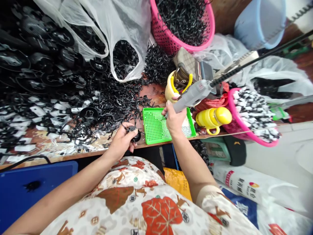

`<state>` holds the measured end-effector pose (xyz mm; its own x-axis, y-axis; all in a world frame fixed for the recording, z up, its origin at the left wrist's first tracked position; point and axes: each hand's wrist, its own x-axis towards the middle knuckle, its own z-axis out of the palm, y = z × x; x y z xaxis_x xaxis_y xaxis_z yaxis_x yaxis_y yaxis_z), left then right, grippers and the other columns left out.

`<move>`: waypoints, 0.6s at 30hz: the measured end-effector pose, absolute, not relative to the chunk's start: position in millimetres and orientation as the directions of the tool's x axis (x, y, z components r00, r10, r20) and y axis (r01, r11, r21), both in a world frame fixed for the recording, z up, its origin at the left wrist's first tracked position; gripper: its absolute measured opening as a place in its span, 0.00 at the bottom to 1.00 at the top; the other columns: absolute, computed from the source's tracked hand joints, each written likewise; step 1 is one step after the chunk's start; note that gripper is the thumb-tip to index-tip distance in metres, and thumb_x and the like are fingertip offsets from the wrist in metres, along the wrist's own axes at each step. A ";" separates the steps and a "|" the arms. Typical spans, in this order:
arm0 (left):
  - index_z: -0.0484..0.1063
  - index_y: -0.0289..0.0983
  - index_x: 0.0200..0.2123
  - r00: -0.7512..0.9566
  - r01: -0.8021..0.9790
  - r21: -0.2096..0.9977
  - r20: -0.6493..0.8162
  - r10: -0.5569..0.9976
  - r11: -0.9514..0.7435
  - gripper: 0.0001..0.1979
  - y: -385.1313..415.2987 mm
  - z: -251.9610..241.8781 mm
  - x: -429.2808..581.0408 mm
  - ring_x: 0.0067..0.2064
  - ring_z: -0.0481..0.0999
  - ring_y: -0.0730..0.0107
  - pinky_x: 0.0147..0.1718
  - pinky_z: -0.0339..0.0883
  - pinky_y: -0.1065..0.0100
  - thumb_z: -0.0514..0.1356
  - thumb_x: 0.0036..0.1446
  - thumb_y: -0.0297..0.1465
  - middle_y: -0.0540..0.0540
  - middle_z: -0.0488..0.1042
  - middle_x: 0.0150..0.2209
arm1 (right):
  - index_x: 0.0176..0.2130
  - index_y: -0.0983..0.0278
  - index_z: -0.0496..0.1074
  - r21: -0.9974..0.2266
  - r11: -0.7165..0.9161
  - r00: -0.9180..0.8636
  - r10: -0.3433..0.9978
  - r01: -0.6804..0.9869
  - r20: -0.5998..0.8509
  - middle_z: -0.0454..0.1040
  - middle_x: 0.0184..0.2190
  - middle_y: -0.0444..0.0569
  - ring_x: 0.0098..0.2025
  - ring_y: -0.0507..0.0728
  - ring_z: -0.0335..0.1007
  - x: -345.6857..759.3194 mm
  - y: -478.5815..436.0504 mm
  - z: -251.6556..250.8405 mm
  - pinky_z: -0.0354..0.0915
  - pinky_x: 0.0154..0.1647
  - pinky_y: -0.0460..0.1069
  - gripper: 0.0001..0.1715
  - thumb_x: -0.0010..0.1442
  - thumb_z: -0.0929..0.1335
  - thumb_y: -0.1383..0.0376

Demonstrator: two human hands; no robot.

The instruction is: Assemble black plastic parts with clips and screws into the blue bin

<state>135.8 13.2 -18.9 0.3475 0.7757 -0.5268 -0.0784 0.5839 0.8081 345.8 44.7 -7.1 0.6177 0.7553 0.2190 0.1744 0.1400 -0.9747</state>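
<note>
Close to the table's front edge, my left hand point(123, 138) is closed on a small black plastic part point(135, 134) with a round end. My right hand point(174, 119) grips a grey electric screwdriver point(193, 96). Its tip points down and left over a green perforated tray point(149, 129), near the middle of the tray. Small silvery pieces, apparently screws point(186, 130), lie in the tray's right part. The tray sits just right of my left hand. My fingers cover part of the black piece.
Loose black plastic pieces point(114, 98) and white parts point(36, 111) cover the table's left. Behind stand a plastic bag point(127, 19) and a pink basket point(168, 40). A yellow bottle point(207, 118) lies right of the tray, before another pink basket point(234, 125). A cable point(234, 71) runs from the screwdriver.
</note>
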 end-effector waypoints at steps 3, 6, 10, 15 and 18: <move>0.59 0.42 0.43 0.336 -0.088 0.812 -0.521 0.785 0.577 0.25 12.6 -18.8 135.4 0.19 0.71 0.74 0.09 0.61 0.75 0.67 0.48 0.43 0.57 0.67 0.29 | 0.44 0.61 0.66 -0.974 0.116 0.596 0.775 0.195 0.211 0.68 0.18 0.34 0.19 0.48 0.66 340.5 42.2 -8.0 0.64 0.23 0.46 0.19 0.59 0.72 0.55; 0.59 0.42 0.44 0.328 -0.106 0.817 -0.509 0.795 0.567 0.25 12.1 -19.0 135.3 0.19 0.72 0.74 0.10 0.62 0.75 0.67 0.49 0.43 0.57 0.68 0.30 | 0.46 0.62 0.67 -0.973 0.111 0.601 0.771 0.200 0.212 0.68 0.20 0.34 0.19 0.48 0.66 340.7 41.9 -7.0 0.64 0.24 0.46 0.20 0.59 0.72 0.55; 0.58 0.41 0.44 0.328 -0.123 0.817 -0.502 0.800 0.563 0.26 11.4 -18.8 135.4 0.19 0.73 0.74 0.11 0.65 0.73 0.68 0.49 0.43 0.57 0.68 0.30 | 0.48 0.62 0.70 -0.963 0.197 0.630 0.729 0.182 0.268 0.67 0.21 0.35 0.19 0.48 0.66 337.9 40.1 0.3 0.65 0.24 0.47 0.23 0.59 0.73 0.53; 0.58 0.41 0.43 0.326 -0.137 0.817 -0.497 0.804 0.560 0.25 11.7 -18.8 134.7 0.19 0.73 0.74 0.11 0.65 0.74 0.67 0.49 0.42 0.57 0.67 0.30 | 0.51 0.54 0.70 -0.944 0.328 0.594 0.757 0.012 0.271 0.62 0.22 0.35 0.19 0.48 0.63 302.3 24.4 25.5 0.63 0.21 0.46 0.22 0.61 0.71 0.48; 0.58 0.41 0.44 0.344 -0.137 0.819 -0.487 0.803 0.556 0.26 12.5 -19.2 133.9 0.19 0.73 0.75 0.10 0.65 0.73 0.67 0.49 0.43 0.57 0.68 0.31 | 0.47 0.55 0.70 -0.931 0.322 0.477 0.854 -0.169 0.209 0.62 0.22 0.35 0.18 0.48 0.63 273.9 13.8 36.1 0.64 0.20 0.46 0.17 0.62 0.72 0.52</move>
